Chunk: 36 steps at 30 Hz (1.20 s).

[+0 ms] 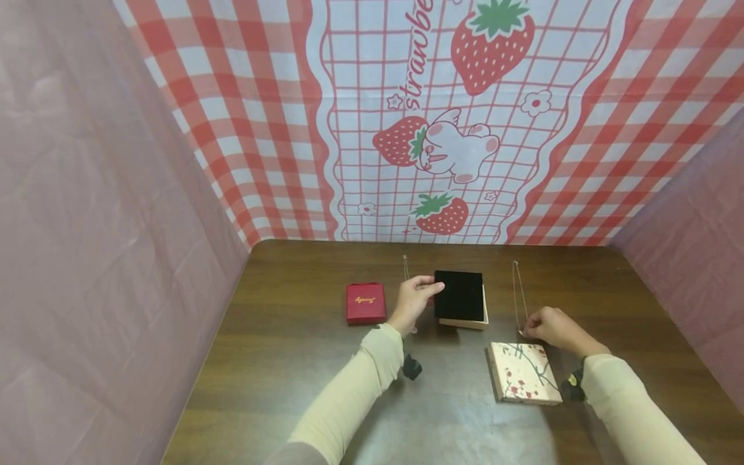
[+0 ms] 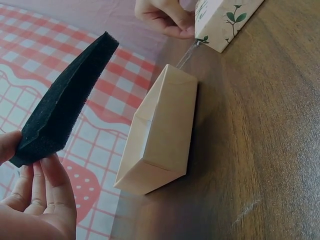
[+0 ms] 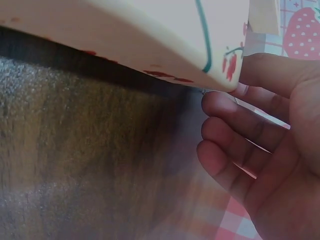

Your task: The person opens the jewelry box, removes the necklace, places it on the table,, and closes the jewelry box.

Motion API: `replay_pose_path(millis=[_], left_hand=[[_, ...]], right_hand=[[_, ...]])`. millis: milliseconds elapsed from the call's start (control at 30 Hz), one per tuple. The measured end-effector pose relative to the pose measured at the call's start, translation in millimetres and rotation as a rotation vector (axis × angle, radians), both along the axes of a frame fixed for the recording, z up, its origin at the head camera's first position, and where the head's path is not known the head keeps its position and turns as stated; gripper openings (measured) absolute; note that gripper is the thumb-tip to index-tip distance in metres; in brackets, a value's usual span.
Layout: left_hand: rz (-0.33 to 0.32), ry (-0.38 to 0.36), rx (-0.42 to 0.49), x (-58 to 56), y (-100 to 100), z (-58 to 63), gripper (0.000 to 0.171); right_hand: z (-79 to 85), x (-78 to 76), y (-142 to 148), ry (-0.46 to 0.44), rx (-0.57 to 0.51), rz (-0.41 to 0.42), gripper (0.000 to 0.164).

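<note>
My left hand (image 1: 414, 300) pinches a black foam pad (image 1: 459, 297) by its left edge, thumb on one face and fingers beneath. The pad is raised and tilted over an open cream box base (image 2: 170, 125), whose hollow inside shows in the left wrist view. On the right, my right hand (image 1: 558, 330) pinches the near end of a thin chain necklace (image 1: 515, 290) that stretches away along the table. Its fingertips are right beside the corner of a cream box lid (image 1: 525, 373) printed with red blossoms, which hides part of them in the right wrist view.
A small red box (image 1: 365, 305) with gold lettering stands on the wooden table at the left. Another thin necklace (image 1: 405, 266) lies partly behind my left hand. A red-checked strawberry cloth (image 1: 279, 129) hangs at the back, with pink cloth on both sides.
</note>
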<state>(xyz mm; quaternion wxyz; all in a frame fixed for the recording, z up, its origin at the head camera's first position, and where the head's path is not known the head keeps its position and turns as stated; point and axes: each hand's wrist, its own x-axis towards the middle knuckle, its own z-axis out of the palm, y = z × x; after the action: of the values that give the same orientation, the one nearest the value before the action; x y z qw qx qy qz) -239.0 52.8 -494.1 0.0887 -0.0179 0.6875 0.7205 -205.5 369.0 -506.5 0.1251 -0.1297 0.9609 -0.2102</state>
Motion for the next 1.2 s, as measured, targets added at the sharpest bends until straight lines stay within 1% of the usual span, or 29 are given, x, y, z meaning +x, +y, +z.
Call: replay_pose_path(millis=[167,367,533,600,700,833,1000,1200], left_hand=[[-0.005,0.003,0.007,-0.6,-1,0.9,0.033],[-0.002,0.006,0.020,-0.4,-2,1.7,0.033],[0.000,0.007,0.015,-0.7,-3,1.1,0.033],[0.000,0.004,0.016,-1.1,-3,0.5,0.033],[-0.002,-0.003,0.031,-1.8,-3,0.0,0.033],[-0.004,-0.001,0.025,-0.5,-3,1.0,0.033],[-0.025,-0.001,0.023,0.4,-4,1.9,0.030],[-0.042,-0.003,0.017,0.4,-5,1.3,0.030]], right_hand=[[4.6,0.0,-1,0.005,-0.012,-0.014,0.012],[11.7,-1.4,-4,-0.015,-0.025,-0.038,0.011],[16.5,-2.9,-7,-0.011,-0.034,-0.030,0.013],[17.7,-3.6,-7,-0.004,-0.037,-0.025,0.014],[19.2,-4.0,-8,-0.004,-0.039,-0.038,0.015],[20.4,-4.8,-10,-0.002,-0.050,-0.059,0.017],[22.3,-6.6,-12,0.040,-0.070,-0.078,0.017],[25.0,-8.4,-16,0.081,-0.083,-0.080,0.016]])
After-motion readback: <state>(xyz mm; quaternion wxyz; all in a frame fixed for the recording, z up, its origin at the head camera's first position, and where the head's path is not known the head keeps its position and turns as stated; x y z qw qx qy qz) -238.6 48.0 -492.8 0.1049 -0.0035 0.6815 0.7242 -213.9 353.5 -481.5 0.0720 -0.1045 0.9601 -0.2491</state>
